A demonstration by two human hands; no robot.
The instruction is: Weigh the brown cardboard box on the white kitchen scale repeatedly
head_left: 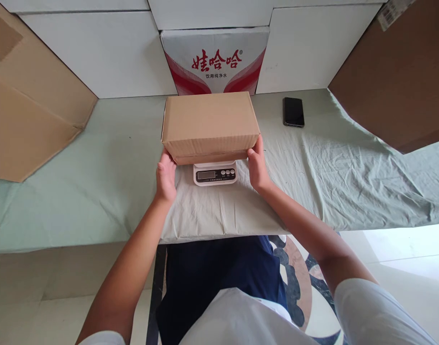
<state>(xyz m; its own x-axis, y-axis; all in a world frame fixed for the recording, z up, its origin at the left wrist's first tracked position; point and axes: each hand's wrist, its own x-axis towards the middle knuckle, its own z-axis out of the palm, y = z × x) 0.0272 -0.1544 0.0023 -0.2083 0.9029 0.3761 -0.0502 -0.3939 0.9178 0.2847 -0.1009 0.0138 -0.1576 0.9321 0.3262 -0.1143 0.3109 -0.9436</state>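
Plain brown corrugated cardboard makes up the closed box (210, 125) that sits on a small white digital scale (215, 173), whose display and buttons show just below the box's near edge. The box lies straight ahead of the person, centred between the two arms, with its long axis running left to right across the view. Neither hand is clearly nearer: both meet it at its near lower corners, one at each end.

The left hand (166, 178) is partly open, fingers curled up against the box's left near corner, the thumb side towards the scale. The right hand (257, 165) mirrors it at the right near corner, fingers reaching along the short side and the thumb pressed to the near face. Both hands are in contact with the cardboard; whether they bear its weight or only steady it on the scale cannot be told.

The scale stands on a pale cloth (323, 182) that covers the table (61, 244). Beyond the box, against the white wall, stands a white carton (215, 60) printed with red characters. A dark phone (293, 111) lies flat on the cloth to the far right, well apart from the box. Large brown cardboard sheets lean in at the far left (28, 105) and far right (399, 76).
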